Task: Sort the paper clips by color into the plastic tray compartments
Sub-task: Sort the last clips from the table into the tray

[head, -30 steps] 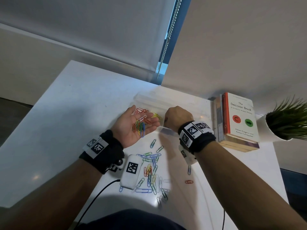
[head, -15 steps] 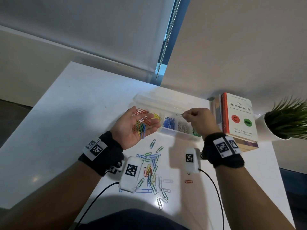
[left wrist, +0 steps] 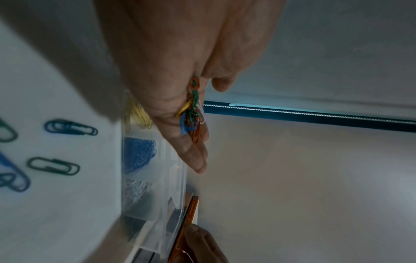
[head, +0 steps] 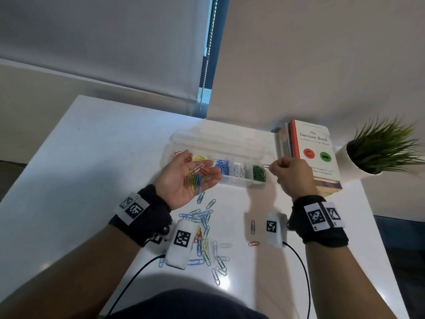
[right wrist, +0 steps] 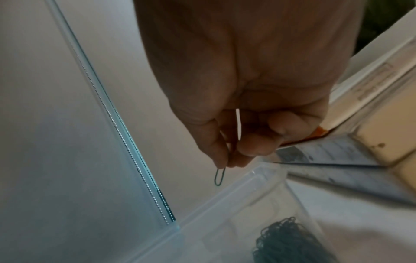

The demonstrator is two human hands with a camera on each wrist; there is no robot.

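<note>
We hold our left hand (head: 184,178) palm up just in front of the plastic tray (head: 239,180), fingers relaxed and open, with a small heap of mixed paper clips (head: 195,179) lying in the palm: green, blue, orange, yellow and one white on top. Our right hand (head: 292,173) is closed in a pinch, thumb and forefinger gripping a single green paper clip (right wrist: 219,177) by one end, held above the tray's rightmost compartment, where the green pile (head: 258,172) lies. Along the tray from left to right we see red clips (head: 178,154), yellow clips (head: 199,157), blue clips (head: 222,166), white clips (head: 239,171) and then the green ones. More loose clips (head: 203,236) of several colours are scattered on the white bench (head: 80,157) between our forearms, with a lone blue clip (head: 253,226) and a lone red clip (head: 253,244) set apart near our right wrist. Just right of the tray lies a stack of books (head: 310,153), and beyond it a potted plant (head: 379,148).
</note>
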